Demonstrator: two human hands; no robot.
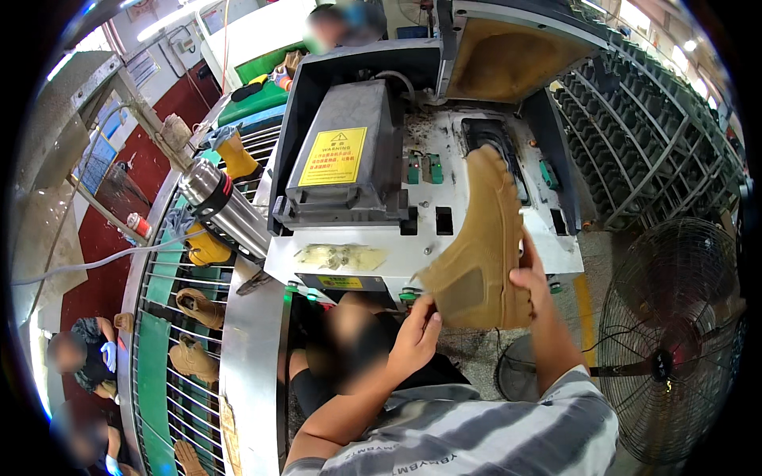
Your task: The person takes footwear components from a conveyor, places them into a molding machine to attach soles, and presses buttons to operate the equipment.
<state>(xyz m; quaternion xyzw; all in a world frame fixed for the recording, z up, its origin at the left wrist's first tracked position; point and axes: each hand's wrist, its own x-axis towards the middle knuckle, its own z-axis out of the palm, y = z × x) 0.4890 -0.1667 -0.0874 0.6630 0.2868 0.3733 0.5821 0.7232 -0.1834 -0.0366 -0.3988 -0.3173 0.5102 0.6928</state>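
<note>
A tan boot is held up in front of me over the near side of a white-topped machine, its toe pointing away. My left hand is closed on the boot's near left edge, fingers and thumb pinching it. My right hand grips the boot from the right, the thumb across its side and the other fingers partly hidden behind it. Past the boot's toe, a black recessed pad lies in the machine top, partly covered by the boot. Above it stands a raised lid with a tan padded inside.
A grey metal housing with a yellow label fills the machine's left half. At left, a roller conveyor carries tan boots; a steel flask stands beside it. A large fan and shoe rack are at right. Other people appear at far side and lower left.
</note>
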